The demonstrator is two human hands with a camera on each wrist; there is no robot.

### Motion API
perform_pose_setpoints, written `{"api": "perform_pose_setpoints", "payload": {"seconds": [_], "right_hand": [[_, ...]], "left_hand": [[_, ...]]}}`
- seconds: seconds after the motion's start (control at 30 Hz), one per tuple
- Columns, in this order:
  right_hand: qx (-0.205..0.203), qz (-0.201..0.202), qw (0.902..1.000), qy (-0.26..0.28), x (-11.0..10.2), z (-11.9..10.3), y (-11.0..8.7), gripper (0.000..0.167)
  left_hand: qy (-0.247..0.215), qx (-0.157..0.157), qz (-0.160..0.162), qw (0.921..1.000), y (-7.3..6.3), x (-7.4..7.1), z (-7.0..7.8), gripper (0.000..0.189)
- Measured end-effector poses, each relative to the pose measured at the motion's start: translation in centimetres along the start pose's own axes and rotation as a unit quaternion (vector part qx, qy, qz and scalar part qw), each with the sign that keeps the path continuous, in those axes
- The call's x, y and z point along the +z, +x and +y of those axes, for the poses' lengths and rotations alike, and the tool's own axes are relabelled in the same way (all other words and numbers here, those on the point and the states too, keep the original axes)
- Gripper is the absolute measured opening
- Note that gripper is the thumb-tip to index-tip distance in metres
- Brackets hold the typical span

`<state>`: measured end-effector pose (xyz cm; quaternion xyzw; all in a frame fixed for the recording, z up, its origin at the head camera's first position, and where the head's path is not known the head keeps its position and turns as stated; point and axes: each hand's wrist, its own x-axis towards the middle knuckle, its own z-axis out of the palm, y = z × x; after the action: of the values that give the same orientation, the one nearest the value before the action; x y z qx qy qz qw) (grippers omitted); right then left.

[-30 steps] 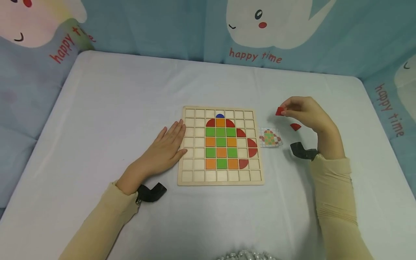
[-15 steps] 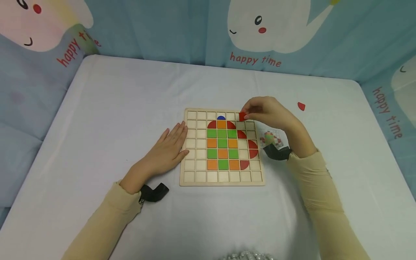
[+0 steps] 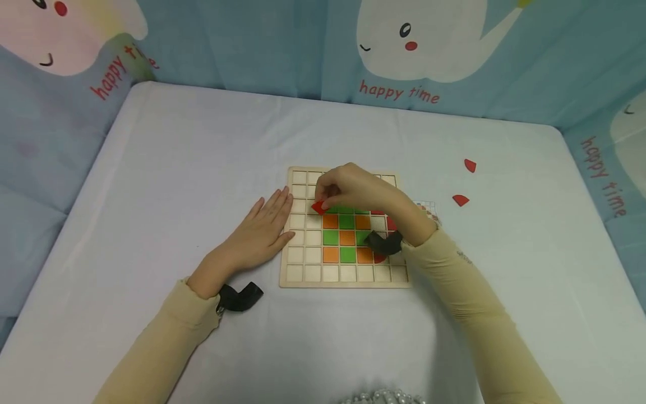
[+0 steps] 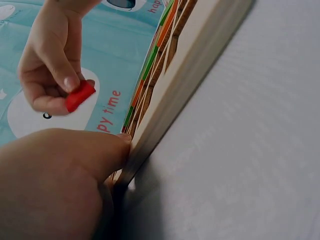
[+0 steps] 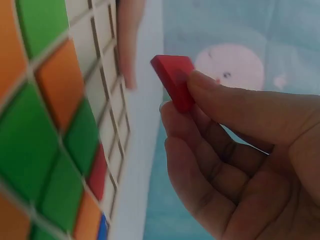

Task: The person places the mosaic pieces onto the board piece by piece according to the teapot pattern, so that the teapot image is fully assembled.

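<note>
My left hand (image 3: 259, 230) lies flat at the left side of a wooden grid board (image 3: 343, 284), fingers spread loosely along its edge. In the left wrist view, the thumb (image 4: 100, 150) rests at the board's rim. Above the upper left of the pattern, my right hand (image 3: 353, 185) pinches a small red tile (image 3: 318, 208) between thumb and fingers. The right wrist view shows that tile (image 5: 172, 75) held tilted, clear of the board. Green squares (image 3: 331, 238) and orange squares (image 3: 347, 238) fill the middle cells. My right hand and wrist hide the pattern's top and part of its right side.
Two red quarter-circle tiles (image 3: 470, 165) lie on the white table to the right. A small printed pattern card (image 3: 428, 209) beside the board is partly covered by the right arm. A blue printed curtain (image 3: 252, 50) stands behind the table.
My right hand has carried the red tile leftward from beside the board to over its upper left part. Both loose red tiles now show. The left hand stays at the board's edge.
</note>
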<state>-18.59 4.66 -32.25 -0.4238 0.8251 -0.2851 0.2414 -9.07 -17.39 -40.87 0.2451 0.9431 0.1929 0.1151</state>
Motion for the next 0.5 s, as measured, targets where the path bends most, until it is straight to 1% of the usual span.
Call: {"api": "perform_pose_setpoints", "payload": {"seconds": [0.13, 0.3, 0.5], "right_hand": [[-0.002, -0.020, 0.9998, -0.002, 1.1, -0.3, 1.2, 0.005], [-0.005, -0.050, 0.9979, -0.040, 2.4, -0.9, 2.8, 0.003], [-0.010, -0.061, 0.9946, -0.083, 3.4, -1.1, 4.1, 0.005]], "left_hand": [[0.002, 0.006, 0.002, 1.0000, 0.1, 0.0, 0.0, 0.069], [0.008, 0.006, -0.002, 1.0000, 0.1, -0.1, -0.1, 0.069], [0.002, 0.006, -0.002, 1.0000, -0.1, -0.2, 0.0, 0.068]]}}
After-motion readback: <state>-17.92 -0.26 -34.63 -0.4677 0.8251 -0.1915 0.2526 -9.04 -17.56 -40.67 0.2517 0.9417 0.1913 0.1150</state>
